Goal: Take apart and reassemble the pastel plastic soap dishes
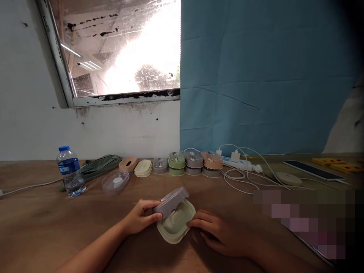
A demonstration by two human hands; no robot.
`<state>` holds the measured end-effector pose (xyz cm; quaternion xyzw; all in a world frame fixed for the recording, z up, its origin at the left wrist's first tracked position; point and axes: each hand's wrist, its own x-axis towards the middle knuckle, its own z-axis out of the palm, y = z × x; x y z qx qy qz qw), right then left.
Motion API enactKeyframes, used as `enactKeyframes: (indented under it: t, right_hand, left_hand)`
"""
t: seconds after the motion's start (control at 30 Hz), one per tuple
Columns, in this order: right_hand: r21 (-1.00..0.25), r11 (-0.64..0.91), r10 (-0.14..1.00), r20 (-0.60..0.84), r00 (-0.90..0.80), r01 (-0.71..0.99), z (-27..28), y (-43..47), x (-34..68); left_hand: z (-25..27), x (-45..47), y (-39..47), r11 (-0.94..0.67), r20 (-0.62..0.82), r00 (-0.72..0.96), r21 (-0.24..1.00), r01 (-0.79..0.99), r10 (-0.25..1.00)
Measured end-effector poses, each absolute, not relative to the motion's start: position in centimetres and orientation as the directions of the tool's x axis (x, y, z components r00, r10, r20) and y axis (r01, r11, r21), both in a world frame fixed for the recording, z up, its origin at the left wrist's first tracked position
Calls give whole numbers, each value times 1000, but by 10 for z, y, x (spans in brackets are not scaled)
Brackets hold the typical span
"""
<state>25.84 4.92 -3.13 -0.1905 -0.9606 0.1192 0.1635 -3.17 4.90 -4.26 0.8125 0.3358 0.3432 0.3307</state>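
My left hand [143, 217] pinches the edge of a grey-mauve plastic lid [172, 201], held tilted. Below and partly behind the lid is a shallow cream plastic box [176, 223], rounded at the corners and open on top. Its upper left part is hidden by the lid. At the box's right rim are the closed fingertips of my right hand [212, 229]; the thumb is not clearly seen.
Several small lidded boxes [193, 161] line the back, near stacked cream lids [143, 168], an orange cover [127, 164] and a clear cover [116, 182]. A water bottle [70, 172] stands left. White cables [241, 180], a power strip [236, 163] and a phone [313, 170] lie right.
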Motion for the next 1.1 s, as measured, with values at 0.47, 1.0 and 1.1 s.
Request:
enactKeyframes:
  t: [0.47, 1.0, 1.1]
  right_hand:
    - [-283, 900, 408, 282, -868, 331, -32, 50, 258]
    - [-264, 902, 413, 291, -863, 342, -36, 49, 261]
    - [-275, 899, 416, 291, -861, 341, -36, 49, 262]
  left_hand:
    - [-32, -52, 53, -589, 726, 571, -285, 756, 382]
    - [25, -147, 179, 21, 368, -81, 165, 986, 926]
    - [20, -150, 190, 34, 334, -88, 165, 986, 939]
